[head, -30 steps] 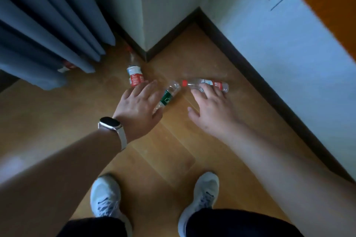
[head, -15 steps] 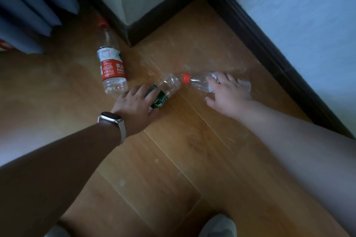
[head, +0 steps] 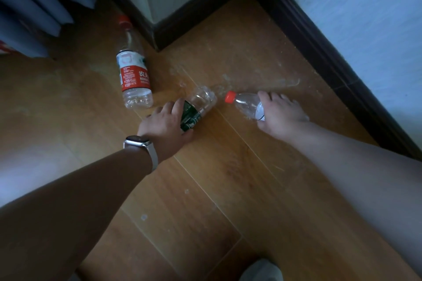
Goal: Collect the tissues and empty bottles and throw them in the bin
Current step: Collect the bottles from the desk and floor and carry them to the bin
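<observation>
Left hand [head: 167, 121], arm extended: green-labelled bottle [head: 197, 108] is gripped on the floor [head: 228, 166], axis near-left to far-right. Right hand [head: 282, 115]: red-capped bottle [head: 245, 103] is gripped, cap pointed left. Red-labelled bottle [head: 133, 75] is laid far left, cap pointed far.

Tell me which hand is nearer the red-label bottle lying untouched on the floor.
Left. The left hand grips the green-label bottle just beside the base of the red-label bottle; the right hand grips the third bottle farther off, beyond the green-label one.
</observation>
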### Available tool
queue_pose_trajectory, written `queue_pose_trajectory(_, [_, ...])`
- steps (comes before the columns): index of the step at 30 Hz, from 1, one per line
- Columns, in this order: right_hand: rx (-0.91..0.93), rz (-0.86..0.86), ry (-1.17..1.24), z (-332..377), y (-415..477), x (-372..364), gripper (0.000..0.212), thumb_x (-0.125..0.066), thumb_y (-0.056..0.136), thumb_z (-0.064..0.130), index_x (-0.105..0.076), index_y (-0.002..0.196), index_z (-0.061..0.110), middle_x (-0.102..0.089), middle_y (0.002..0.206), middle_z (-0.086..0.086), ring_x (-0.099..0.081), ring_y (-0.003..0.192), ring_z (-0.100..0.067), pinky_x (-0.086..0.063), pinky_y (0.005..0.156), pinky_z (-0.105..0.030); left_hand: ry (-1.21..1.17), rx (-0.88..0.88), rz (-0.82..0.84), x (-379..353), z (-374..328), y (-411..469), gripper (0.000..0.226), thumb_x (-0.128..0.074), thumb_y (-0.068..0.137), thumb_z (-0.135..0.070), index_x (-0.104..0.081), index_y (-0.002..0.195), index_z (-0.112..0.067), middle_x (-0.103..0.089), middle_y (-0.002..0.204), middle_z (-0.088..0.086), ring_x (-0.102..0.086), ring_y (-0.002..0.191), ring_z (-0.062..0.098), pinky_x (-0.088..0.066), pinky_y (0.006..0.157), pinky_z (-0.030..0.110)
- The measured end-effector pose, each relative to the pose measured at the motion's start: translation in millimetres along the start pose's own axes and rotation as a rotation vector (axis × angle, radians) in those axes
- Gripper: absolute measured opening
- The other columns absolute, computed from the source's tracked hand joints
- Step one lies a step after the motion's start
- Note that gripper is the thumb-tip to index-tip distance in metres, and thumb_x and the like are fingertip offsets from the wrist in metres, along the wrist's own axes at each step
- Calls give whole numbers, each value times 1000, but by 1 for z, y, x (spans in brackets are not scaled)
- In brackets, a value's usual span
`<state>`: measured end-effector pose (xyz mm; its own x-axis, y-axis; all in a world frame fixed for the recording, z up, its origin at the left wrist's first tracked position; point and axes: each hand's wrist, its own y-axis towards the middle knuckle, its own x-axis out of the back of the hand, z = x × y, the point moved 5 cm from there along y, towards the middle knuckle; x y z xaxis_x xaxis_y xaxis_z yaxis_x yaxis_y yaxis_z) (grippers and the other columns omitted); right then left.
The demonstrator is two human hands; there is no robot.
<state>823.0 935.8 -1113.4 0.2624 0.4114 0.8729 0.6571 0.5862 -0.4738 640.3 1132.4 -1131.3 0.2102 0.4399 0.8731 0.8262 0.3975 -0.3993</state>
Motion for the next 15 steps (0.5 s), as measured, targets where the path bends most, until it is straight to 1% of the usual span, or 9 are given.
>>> queue_pose_trajectory(3, [13, -26, 15, 5, -8, 13, 65, -67, 78, 40, -35, 130, 18, -54, 120, -8, -52, 110, -31, -43, 81, -40, -65, 51, 0, 10, 1, -10, 78, -57, 85, -57, -20, 146, -25, -50, 131, 3, -53, 111, 24, -52, 78, 39])
queue_pose_trajectory(7, [-6, -75, 50, 18, -31, 52, 60, -67, 77, 40, -39, 125, 18, -56, 116, -8, -54, 107, -32, -42, 77, -39, -142, 67, -39, 45, -2, -44, 78, -60, 83, -56, -23, 145, -27, -51, 131, -1, -56, 107, 22, -49, 73, 34])
queue_pose_trajectory(9, [1, -83, 73, 28, -50, 76, 58, -67, 76, 39, -40, 122, 17, -57, 113, -9, -55, 102, -33, -43, 75, -39, -181, 88, -65, 70, -2, -63, 77, -62, 81, -56, -25, 144, -28, -51, 130, -1, -57, 104, 24, -50, 73, 35])
queue_pose_trajectory(12, [-13, -113, 126, 40, -84, 121, 60, -69, 74, 38, -42, 123, 16, -59, 109, -10, -57, 96, -34, -43, 72, -38, -258, 147, -100, 117, -5, -87, 75, -65, 79, -54, -29, 140, -28, -52, 125, 0, -57, 102, 25, -49, 73, 36])
queue_pose_trajectory(15, [-28, -131, 217, 53, -123, 173, 68, -72, 74, 38, -41, 130, 15, -58, 113, -11, -56, 99, -33, -44, 72, -38, -306, 157, -128, 172, -8, -116, 74, -67, 78, -54, -33, 138, -28, -54, 120, -1, -57, 103, 23, -50, 75, 37])
